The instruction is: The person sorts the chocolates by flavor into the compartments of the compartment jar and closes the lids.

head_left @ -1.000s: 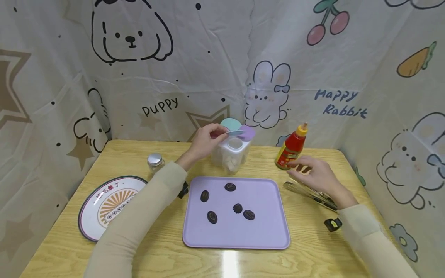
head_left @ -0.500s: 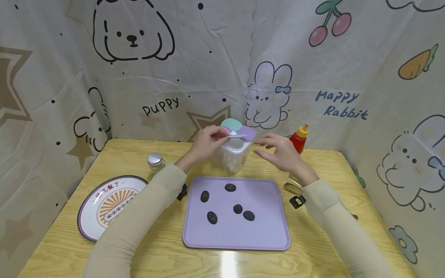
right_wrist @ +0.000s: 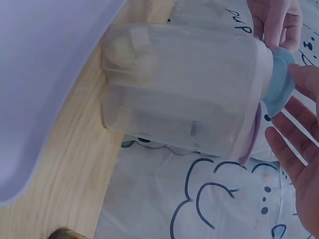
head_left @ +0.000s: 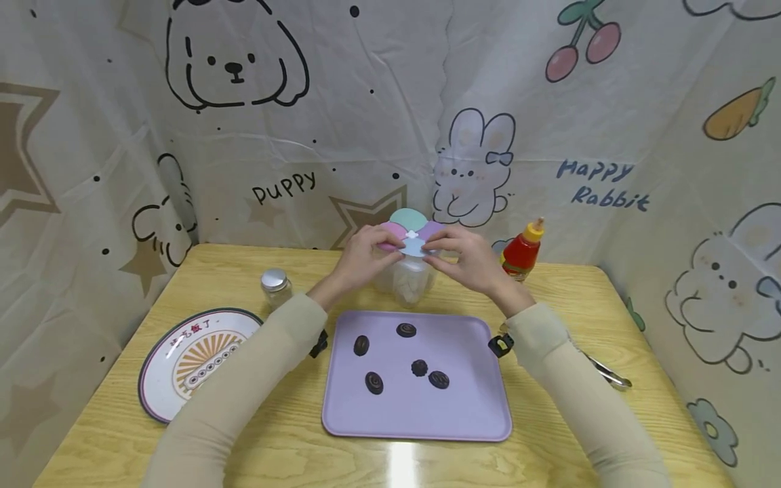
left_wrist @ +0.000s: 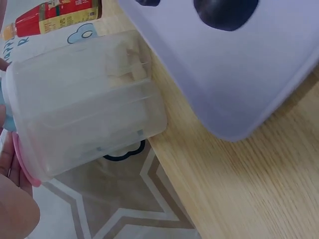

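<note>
A translucent storage canister point(left_wrist: 79, 99) with pale chunks at its bottom stands behind the tray. Its top carries petal-shaped lids: a green lid point(head_left: 409, 217), a purple lid point(right_wrist: 252, 134), a pink lid point(left_wrist: 24, 162) and, at the front, a blue lid point(head_left: 413, 247). My left hand point(head_left: 365, 256) pinches the left edge of the blue lid. On the opposite edge, my right hand point(head_left: 468, 261) holds it between thumb and fingertips. In the right wrist view the blue lid sits close over the white rim point(right_wrist: 264, 64).
In front lies a purple tray point(head_left: 464, 413) with several dark chocolates point(head_left: 374, 383). A patterned plate point(head_left: 155, 376) and a silver-capped jar point(head_left: 276, 285) are at left. The red sauce bottle point(head_left: 521, 254) stands right, and metal tongs point(head_left: 610, 376) lie partly behind the right sleeve.
My right hand has moved left from beside the sauce bottle and tongs to the blue lid. The lid, raised earlier in my left hand, has come down over the front opening.
</note>
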A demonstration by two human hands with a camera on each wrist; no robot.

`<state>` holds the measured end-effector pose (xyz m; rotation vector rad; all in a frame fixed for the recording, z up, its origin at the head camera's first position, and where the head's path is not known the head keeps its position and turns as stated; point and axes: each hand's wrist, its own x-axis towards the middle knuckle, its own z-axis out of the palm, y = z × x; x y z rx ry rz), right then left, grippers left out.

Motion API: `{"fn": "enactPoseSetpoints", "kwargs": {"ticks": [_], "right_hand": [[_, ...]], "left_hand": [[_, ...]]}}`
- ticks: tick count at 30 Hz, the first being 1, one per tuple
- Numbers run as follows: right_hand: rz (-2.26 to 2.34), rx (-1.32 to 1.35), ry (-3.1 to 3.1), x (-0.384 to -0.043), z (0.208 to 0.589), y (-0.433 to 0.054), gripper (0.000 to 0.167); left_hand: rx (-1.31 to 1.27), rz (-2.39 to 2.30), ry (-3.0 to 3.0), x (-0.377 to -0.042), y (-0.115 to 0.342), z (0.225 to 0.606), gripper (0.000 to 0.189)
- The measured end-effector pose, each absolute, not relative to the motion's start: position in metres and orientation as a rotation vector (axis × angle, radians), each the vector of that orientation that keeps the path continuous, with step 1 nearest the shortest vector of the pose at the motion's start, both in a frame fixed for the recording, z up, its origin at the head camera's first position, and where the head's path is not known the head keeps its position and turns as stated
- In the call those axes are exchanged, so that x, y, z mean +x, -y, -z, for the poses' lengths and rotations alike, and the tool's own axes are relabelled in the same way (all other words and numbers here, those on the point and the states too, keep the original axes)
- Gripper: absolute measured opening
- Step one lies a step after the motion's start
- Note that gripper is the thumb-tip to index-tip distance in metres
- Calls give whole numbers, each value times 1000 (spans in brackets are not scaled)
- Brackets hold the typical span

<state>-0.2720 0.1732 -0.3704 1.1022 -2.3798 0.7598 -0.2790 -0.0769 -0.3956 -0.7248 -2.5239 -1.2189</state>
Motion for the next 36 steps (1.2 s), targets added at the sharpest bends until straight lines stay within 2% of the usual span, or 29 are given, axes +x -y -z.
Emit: {"fn": "enactPoseSetpoints", "kwargs": {"ticks": [9,36], "right_hand": [[-666,1160,2374,-272,381,-173,15],[-699,1064,2423,-268,385,-168,12]], "left_hand": [[-793,1150,2488,-277,76,402,25],[-899,916,2451,-271,77,403,21]]}}
